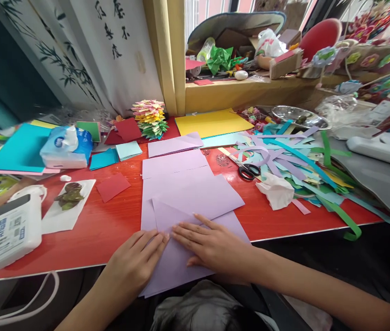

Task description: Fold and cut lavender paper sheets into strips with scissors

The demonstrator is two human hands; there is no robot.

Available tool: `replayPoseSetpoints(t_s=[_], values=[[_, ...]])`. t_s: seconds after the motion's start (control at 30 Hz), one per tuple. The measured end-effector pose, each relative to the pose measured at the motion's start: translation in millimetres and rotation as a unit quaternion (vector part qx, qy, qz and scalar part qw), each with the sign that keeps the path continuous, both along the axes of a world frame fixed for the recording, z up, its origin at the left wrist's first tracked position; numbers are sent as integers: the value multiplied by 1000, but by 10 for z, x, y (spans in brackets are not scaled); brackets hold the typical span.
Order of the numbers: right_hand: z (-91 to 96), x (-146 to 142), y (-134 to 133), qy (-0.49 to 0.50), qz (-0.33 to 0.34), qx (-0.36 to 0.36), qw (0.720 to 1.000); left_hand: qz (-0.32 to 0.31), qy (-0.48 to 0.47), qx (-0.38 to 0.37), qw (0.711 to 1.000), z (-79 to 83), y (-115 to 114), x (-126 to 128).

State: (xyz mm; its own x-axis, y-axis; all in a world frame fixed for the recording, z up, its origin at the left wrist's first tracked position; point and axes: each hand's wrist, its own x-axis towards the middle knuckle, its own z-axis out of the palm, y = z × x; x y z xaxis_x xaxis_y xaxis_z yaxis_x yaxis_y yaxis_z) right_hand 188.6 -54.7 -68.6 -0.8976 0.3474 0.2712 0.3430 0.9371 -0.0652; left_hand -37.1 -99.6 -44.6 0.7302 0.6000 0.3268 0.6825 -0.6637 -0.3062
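Sheets of light purple paper [177, 191] lie overlapped at the front of the red table. A folded purple sheet [212, 202] rests on top at a slant, its pointed corner toward the right. My left hand [138, 257] is closed at this sheet's lower left edge, fingertips together on the paper; its thumb is hidden. My right hand [212, 243] lies flat on the folded sheet, fingers stretched toward the left hand, with the tips of the two hands nearly touching. Beyond them is a narrow purple strip of folded paper [174, 145].
Black-handled scissors [248, 172] lie right of the paper, beside a heap of coloured paper strips [295, 156] and a crumpled tissue [276, 191]. On the left are a tissue pack [65, 147], a white box-shaped device [12, 232] and a red paper square [113, 187]. A folded-paper stack [150, 119] stands behind.
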Motion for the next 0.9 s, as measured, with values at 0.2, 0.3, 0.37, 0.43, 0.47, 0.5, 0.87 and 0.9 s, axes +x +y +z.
replayPoseSetpoints(t_s=[0.2,0.3,0.37,0.43,0.47,0.5,0.87,0.9], values=[[8,540,44,-22,-122,-11,992,-2,1,-5,1000,32,-11,10],[43,778,28,-41,-170,-13,984,-2,-2,1,1000,36,-20,-1],[48,886,22,-43,-191,-12,981,-3,-6,0,1000,29,-35,-21],[45,958,22,-50,-204,-11,978,-5,-11,-1,1000,20,-54,-50],[42,981,22,-56,-208,-9,976,-8,-13,0,1000,18,-63,-65],[39,999,21,-63,-212,-7,975,-10,-13,1,1000,16,-71,-79],[-21,947,-55,-32,-284,73,956,-8,-11,-22,1000,-56,-103,-165],[-37,932,-63,-26,-292,80,953,-3,-11,-30,999,-76,-113,-172]])
